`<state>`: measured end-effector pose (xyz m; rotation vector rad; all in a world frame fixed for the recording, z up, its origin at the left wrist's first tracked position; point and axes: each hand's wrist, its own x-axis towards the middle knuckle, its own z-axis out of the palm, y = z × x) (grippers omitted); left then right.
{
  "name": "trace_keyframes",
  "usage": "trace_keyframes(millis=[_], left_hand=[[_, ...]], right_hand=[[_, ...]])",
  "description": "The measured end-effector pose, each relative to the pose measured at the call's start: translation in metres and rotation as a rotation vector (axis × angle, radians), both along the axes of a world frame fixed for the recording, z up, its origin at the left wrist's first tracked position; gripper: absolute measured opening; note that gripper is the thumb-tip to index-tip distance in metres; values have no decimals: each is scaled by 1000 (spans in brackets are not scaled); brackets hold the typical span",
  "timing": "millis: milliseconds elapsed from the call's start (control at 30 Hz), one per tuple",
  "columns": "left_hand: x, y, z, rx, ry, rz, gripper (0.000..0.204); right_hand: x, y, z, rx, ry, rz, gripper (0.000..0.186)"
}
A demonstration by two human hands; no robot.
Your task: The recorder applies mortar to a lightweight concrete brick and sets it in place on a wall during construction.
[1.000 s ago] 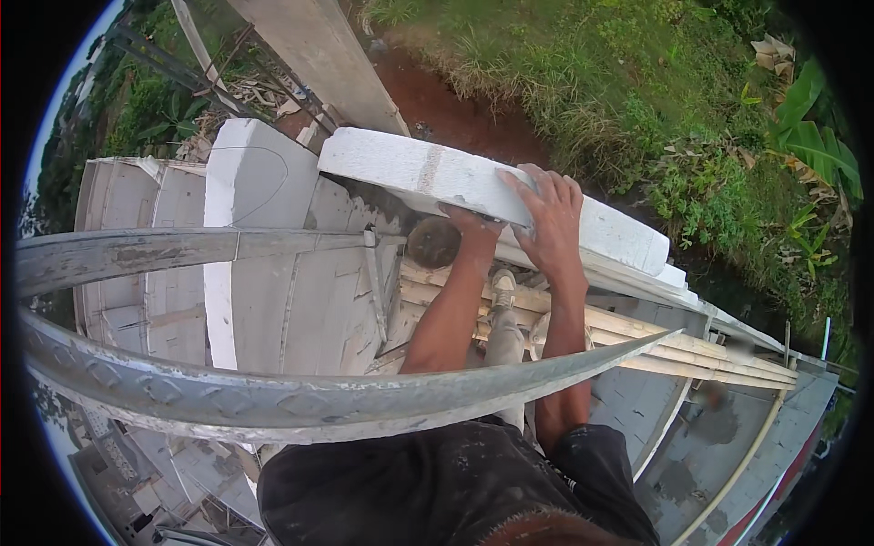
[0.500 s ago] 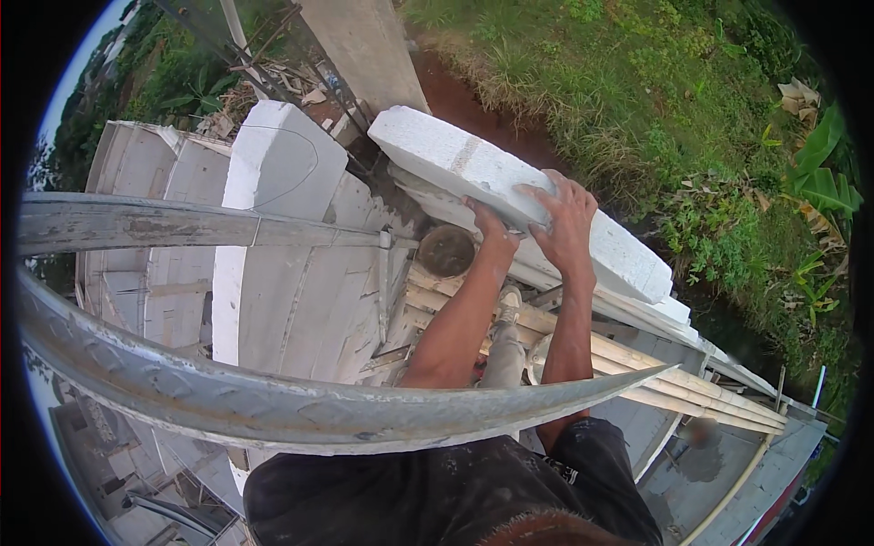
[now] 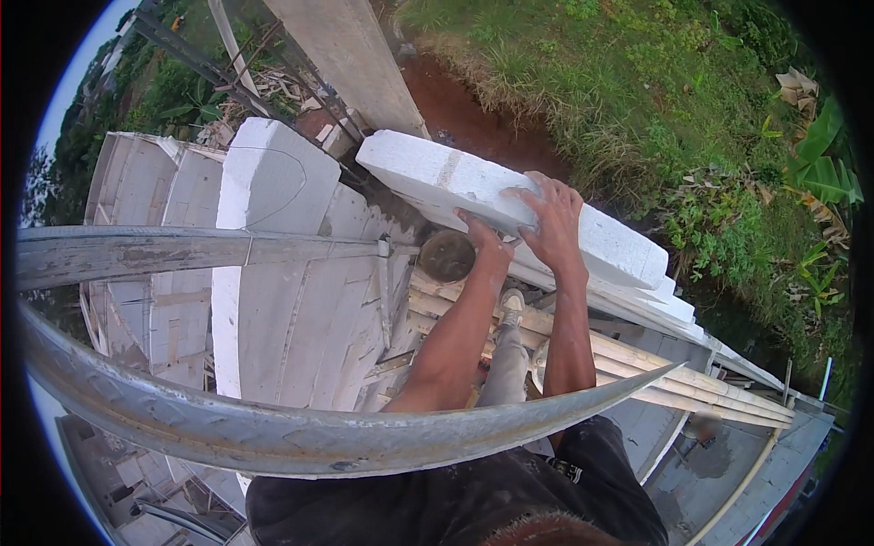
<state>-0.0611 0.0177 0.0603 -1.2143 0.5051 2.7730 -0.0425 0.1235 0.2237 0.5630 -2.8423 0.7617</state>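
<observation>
A long white lightweight concrete block (image 3: 610,238) lies along the top of a wall of similar blocks (image 3: 678,308). My right hand (image 3: 553,217) is clamped over its upper edge, fingers on the top face and thumb on the near side. Lower and to the left, my left hand (image 3: 485,238) grips the near side of the same block; its fingertips are partly hidden. Just beside my left hand sits a round bucket (image 3: 447,256) with greyish contents.
A curved metal bar (image 3: 346,435) and a straight metal bar (image 3: 182,250) cross close before me. Bamboo poles (image 3: 674,387) run below right, near my foot (image 3: 513,305). Another block wall (image 3: 273,300) stands left, a concrete column (image 3: 350,59) ahead. Grassy ground drops away beyond.
The white block has shifted slightly left along the wall, toward the column, with both hands still on it. My view has tilted a little.
</observation>
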Motion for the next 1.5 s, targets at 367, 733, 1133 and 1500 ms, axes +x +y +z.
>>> trace_keyframes(millis=[367, 733, 1133, 1500], left_hand=[[3, 2, 28, 17, -81, -38, 85], [1, -8, 9, 32, -119, -101, 80], [15, -169, 178, -2412, 527, -718, 78], [-35, -193, 163, -2501, 611, -1307, 91]], right_hand=[[-7, 6, -19, 1, -18, -15, 59], [-7, 8, -36, 65, -16, -52, 60], [-5, 14, -43, 83, 20, -52, 63], [248, 51, -62, -139, -436, -11, 59]])
